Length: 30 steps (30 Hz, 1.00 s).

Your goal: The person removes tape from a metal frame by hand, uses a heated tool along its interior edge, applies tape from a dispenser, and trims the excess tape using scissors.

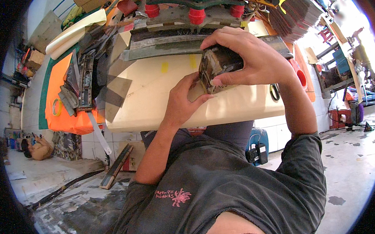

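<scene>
A dark, boxy block [212,70] with a worn, scuffed end is held up over the pale cream board. My right hand [255,59] wraps around it from the right, its fingers across the top and the thumb on the near side. Against its lower left edge, my left hand [182,101] grips with the thumb underneath; some of its fingers are hidden behind the block. What the block is exactly cannot be told. Below both hands lies the cream board [149,93], its front edge close to my lap.
Long dark strips [164,49] lie along the board's far side, below a green machine with red knobs [196,16]. Orange sheets [63,121] and a long metal-framed tool [86,81] are at left. A black ring [274,92] sits at right. Another person [40,147] is far left.
</scene>
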Motion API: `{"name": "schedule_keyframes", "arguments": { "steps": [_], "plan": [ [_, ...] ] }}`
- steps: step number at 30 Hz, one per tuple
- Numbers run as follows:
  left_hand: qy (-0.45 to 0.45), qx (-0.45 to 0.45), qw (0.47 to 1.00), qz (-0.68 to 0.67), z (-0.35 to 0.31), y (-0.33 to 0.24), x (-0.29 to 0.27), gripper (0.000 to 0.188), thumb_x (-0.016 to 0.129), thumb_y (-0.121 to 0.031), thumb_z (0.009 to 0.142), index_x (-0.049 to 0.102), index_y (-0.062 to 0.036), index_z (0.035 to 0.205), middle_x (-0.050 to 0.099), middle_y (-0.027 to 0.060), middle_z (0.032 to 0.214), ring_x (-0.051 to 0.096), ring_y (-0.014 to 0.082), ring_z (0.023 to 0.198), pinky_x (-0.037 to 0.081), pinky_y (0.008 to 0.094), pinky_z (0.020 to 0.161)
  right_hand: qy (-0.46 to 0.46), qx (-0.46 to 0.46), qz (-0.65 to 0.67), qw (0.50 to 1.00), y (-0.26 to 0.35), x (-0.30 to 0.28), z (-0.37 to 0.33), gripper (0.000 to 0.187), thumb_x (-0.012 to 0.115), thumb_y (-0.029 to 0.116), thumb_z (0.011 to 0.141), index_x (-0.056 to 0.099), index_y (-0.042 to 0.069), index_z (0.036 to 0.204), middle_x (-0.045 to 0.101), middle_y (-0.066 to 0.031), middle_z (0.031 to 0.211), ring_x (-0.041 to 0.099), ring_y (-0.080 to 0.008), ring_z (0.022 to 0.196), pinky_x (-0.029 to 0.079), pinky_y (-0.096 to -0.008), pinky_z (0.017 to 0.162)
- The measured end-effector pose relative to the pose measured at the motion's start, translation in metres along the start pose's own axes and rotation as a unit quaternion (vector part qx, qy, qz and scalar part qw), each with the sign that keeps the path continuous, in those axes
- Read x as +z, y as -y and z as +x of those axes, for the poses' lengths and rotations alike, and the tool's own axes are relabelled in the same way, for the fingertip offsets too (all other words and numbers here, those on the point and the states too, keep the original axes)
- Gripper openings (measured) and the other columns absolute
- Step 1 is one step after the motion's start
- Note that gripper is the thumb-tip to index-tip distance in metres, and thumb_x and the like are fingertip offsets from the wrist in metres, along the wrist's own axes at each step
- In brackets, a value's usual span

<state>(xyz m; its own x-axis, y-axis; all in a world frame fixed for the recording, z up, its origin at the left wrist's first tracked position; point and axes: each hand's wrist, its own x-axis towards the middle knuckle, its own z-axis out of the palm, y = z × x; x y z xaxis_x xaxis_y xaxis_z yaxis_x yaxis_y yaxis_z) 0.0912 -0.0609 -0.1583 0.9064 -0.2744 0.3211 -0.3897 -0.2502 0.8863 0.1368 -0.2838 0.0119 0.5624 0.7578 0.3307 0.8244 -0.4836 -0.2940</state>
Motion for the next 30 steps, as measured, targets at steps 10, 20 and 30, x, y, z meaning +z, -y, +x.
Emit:
{"name": "schedule_keyframes", "arguments": {
  "steps": [10,20,30],
  "plan": [
    [-0.004,-0.001,1.0,0.007,-0.001,-0.004,-0.001,0.066,0.09,-0.025,0.082,0.06,0.001,0.135,0.072,0.0188,0.122,0.072,0.0314,0.115,0.056,0.0416,0.101,0.006,0.003,0.011,1.0,0.003,0.001,-0.001,0.064,0.083,0.046,0.082,0.063,0.003,0.126,0.066,-0.0186,0.117,0.062,-0.041,0.116,0.046,-0.0488,0.101],
    [-0.002,0.001,1.0,-0.015,-0.001,-0.001,0.0,0.07,0.091,-0.024,0.082,0.058,0.0046,0.137,0.069,0.0212,0.127,0.071,0.0317,0.117,0.055,0.0409,0.104,-0.001,-0.006,-0.063,0.998,0.001,-0.003,-0.006,0.086,0.088,0.05,0.076,0.06,0.005,0.144,0.064,-0.0172,0.132,0.058,-0.0377,0.127,0.039,-0.0459,0.114],
    [-0.002,-0.023,0.999,-0.025,0.004,-0.002,0.006,0.07,0.09,-0.024,0.084,0.058,0.0043,0.139,0.067,0.0192,0.133,0.068,0.0284,0.122,0.055,0.0406,0.106,-0.394,0.26,-0.089,0.877,0.009,-0.031,-0.106,0.032,0.065,0.015,0.105,0.069,-0.002,0.132,0.075,-0.0151,0.125,0.069,-0.0203,0.118,0.05,-0.0357,0.106]
  ]
}}
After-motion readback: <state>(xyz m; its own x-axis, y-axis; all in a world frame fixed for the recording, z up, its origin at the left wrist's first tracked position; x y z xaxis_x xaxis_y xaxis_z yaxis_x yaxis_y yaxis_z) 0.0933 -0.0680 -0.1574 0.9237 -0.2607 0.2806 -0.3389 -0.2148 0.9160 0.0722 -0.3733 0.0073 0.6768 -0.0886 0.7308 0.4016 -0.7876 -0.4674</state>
